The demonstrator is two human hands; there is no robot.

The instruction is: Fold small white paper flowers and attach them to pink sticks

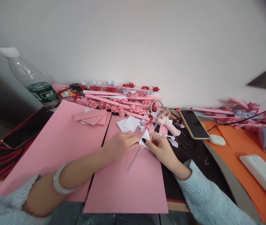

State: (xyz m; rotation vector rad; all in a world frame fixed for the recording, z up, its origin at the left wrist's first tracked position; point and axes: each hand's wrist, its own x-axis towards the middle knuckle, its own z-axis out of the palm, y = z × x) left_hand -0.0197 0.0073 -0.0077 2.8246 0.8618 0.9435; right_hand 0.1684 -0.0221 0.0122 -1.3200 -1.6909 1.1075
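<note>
- From my end, I've got the small folded white paper piece (144, 139) btwn both hands, above the smooth pink paper sheet (128, 193).
- R hand (163, 150): just right of the piece, fingers curled in, thumb w/ dark nail pressed on its lower right; I read it as pinched.
- L hand (116, 145): just left of the piece, fingers together & nearly straight, tips at its lower left edge; can't tell if they grip or only touch.
- Thin pale strip (133, 161) runs toward lower left from beneath the piece.
- Flat white paper squares (132, 123) near, beyond L hand; pale pink glue gun (170, 126) beyond R hand.
- Folded pink paper pieces (94, 118) farther left; phone w/ black screen (194, 123) farther right.
- Pink paper flowers (114, 108) at back, nr wall.
</note>
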